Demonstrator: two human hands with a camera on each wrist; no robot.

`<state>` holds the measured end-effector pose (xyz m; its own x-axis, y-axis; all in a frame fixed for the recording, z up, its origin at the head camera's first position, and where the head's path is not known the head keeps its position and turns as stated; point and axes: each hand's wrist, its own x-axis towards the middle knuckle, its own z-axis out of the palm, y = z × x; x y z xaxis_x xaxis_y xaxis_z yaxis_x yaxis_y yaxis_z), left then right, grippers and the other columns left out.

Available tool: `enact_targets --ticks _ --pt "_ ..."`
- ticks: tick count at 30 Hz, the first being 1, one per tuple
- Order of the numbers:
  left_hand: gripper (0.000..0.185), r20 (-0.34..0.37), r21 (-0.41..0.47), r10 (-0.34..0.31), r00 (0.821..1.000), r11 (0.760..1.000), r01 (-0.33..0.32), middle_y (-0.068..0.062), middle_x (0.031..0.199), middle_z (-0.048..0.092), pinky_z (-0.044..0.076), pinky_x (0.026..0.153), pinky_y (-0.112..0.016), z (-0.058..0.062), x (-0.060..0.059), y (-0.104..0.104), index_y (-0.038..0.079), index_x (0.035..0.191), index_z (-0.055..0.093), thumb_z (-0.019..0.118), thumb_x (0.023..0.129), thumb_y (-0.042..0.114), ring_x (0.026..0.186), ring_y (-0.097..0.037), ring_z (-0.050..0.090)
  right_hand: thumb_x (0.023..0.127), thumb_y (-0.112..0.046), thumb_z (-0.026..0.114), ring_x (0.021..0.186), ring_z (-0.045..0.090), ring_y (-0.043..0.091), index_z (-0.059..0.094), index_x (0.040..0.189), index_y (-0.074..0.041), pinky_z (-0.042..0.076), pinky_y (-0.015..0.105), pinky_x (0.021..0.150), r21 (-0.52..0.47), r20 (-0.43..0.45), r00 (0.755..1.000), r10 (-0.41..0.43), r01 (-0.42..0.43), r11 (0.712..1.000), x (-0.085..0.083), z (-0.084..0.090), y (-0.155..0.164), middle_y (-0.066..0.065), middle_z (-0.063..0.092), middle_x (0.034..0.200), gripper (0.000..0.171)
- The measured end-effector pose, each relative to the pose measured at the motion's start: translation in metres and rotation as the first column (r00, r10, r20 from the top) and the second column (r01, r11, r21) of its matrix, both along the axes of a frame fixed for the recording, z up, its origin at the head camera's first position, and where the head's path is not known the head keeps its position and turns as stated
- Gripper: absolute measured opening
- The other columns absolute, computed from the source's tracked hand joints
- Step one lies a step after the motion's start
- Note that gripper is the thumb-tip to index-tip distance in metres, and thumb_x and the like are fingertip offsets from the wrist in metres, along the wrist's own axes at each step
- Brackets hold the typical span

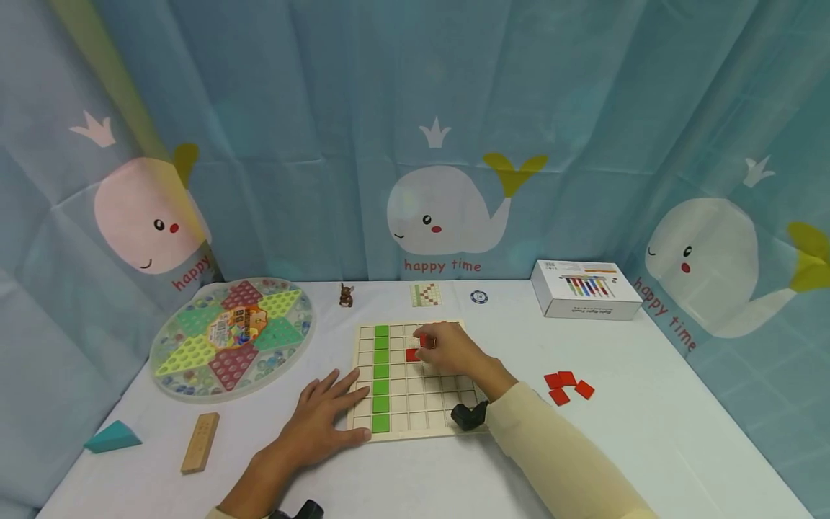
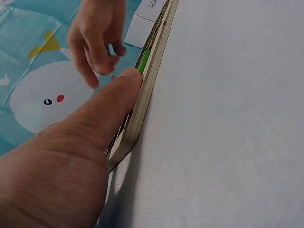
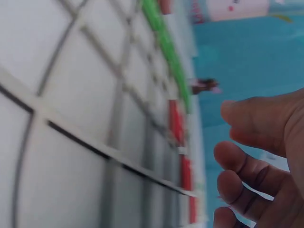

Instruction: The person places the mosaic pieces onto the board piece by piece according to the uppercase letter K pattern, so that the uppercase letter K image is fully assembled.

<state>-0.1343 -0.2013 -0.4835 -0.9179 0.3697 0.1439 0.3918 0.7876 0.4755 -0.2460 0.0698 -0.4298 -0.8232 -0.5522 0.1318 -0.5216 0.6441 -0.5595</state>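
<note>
1. Left hand lay flat, fingers spread, touching the wooden grid board at its 8 o'clock edge.
2. Right hand hovered over the board's 12 o'clock rows, fingers loosely curled beside two red tiles; nothing visibly held.
3. Green tile column filled the second column.

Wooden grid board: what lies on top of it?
On the wooden grid board: a column of green tiles, two red tiles, and the right hand, which covers some cells. The left hand touches its edge.
</note>
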Motion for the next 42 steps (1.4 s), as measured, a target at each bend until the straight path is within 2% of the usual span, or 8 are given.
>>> enact_targets --ticks 4,10,15,21,25,31,37,42 --pt "0.074 0.005 0.001 0.002 1.000 1.000 -0.002 -0.002 0.152 0.036 0.011 0.107 -0.059 0.001 0.000 0.001 0.019 0.135 0.060 0.067 0.076 0.065 0.141 -0.038 0.020 0.087 -0.013 0.072 0.075 0.052 0.016 0.068 0.116 -0.005 0.046 0.031 0.066 -0.062 -0.028 0.999 -0.028 0.026 0.998 0.013 0.022 0.014 -0.003 0.061 0.086 0.031" --pt "0.075 0.010 -0.001 0.005 1.000 1.000 -0.005 -0.002 0.152 0.035 0.011 0.107 -0.059 0.001 0.000 0.001 0.020 0.135 0.060 0.067 0.077 0.066 0.141 -0.038 0.019 0.086 -0.015 0.072 0.083 0.053 0.018 0.069 0.115 -0.010 0.047 0.033 0.070 -0.098 -0.119 0.993 -0.026 0.014 0.995 0.035 0.050 0.044 -0.001 0.062 0.092 0.029" --pt "0.075 0.016 0.001 0.001 1.000 1.000 -0.001 -0.003 0.152 0.035 0.011 0.107 -0.059 0.001 0.000 0.001 0.019 0.135 0.060 0.066 0.077 0.066 0.141 -0.038 0.019 0.085 -0.014 0.075 0.086 0.055 0.018 0.069 0.116 -0.011 0.048 0.038 0.070 -0.151 -0.188 0.980 -0.063 0.034 0.988 0.048 0.062 0.076 -0.003 0.063 0.096 0.031" --pt "0.076 0.023 -0.001 0.004 1.000 1.000 -0.004 -0.002 0.153 0.034 0.011 0.107 -0.059 0.000 0.000 0.001 0.019 0.136 0.059 0.066 0.077 0.067 0.141 -0.038 0.018 0.084 -0.013 0.076 0.087 0.052 0.013 0.069 0.117 -0.014 0.046 0.035 0.072 -0.163 -0.239 0.964 -0.117 0.078 0.983 0.059 0.070 0.116 -0.009 0.062 0.099 0.034" --pt "0.076 0.018 0.007 0.005 1.000 1.000 -0.005 -0.002 0.153 0.034 0.010 0.107 -0.059 0.000 0.000 0.000 0.019 0.135 0.059 0.066 0.076 0.066 0.141 -0.038 0.018 0.084 -0.014 0.076 0.087 0.051 0.014 0.068 0.118 -0.015 0.046 0.033 0.072 -0.145 -0.258 0.956 -0.141 0.106 0.984 0.064 0.068 0.142 -0.009 0.062 0.099 0.035" --pt "0.075 -0.004 0.002 -0.005 1.000 1.000 0.005 -0.003 0.153 0.034 0.011 0.107 -0.059 0.000 0.000 0.001 0.020 0.136 0.059 0.066 0.077 0.066 0.141 -0.038 0.019 0.083 -0.015 0.076 0.087 0.048 0.014 0.067 0.119 -0.014 0.045 0.028 0.071 -0.107 -0.263 0.946 -0.189 0.167 0.980 0.070 0.053 0.179 -0.008 0.059 0.102 0.037" --pt "0.074 -0.012 0.006 -0.004 1.000 1.000 0.004 -0.004 0.152 0.035 0.012 0.106 -0.060 0.001 0.001 0.001 0.019 0.135 0.060 0.068 0.076 0.064 0.140 -0.039 0.021 0.084 -0.018 0.075 0.089 0.048 0.015 0.067 0.119 -0.013 0.047 0.032 0.071 -0.078 -0.196 0.953 -0.230 0.219 0.973 0.074 0.033 0.206 -0.005 0.060 0.105 0.037" --pt "0.074 -0.010 0.000 -0.007 1.000 1.000 0.007 -0.004 0.152 0.035 0.012 0.106 -0.060 0.002 0.001 0.001 0.019 0.135 0.059 0.068 0.077 0.064 0.140 -0.039 0.021 0.085 -0.016 0.073 0.089 0.049 0.023 0.065 0.121 -0.008 0.047 0.036 0.069 -0.060 -0.123 0.957 -0.263 0.257 0.965 0.073 0.018 0.226 0.007 0.061 0.103 0.038"
